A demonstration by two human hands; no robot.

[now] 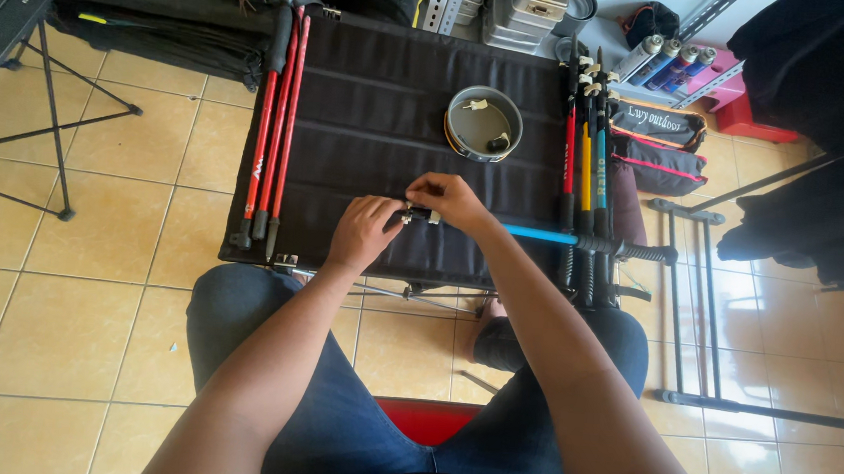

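Observation:
A blue trekking pole [543,234] with a black foam grip lies across the front of a black folding table [391,114], its grip end sticking out to the right. My right hand [452,200] grips the pole near its left end, over a small lock part. My left hand [364,232] pinches the pole's very tip just left of that. Both hands sit above the table's near edge.
Two red poles [275,125] lie along the table's left side; red, yellow and blue poles [589,160] lie along its right. A round metal tin [484,124] with small parts stands mid-table. Bags, metal cases and spray cans crowd the back; a rack lies on the floor at right.

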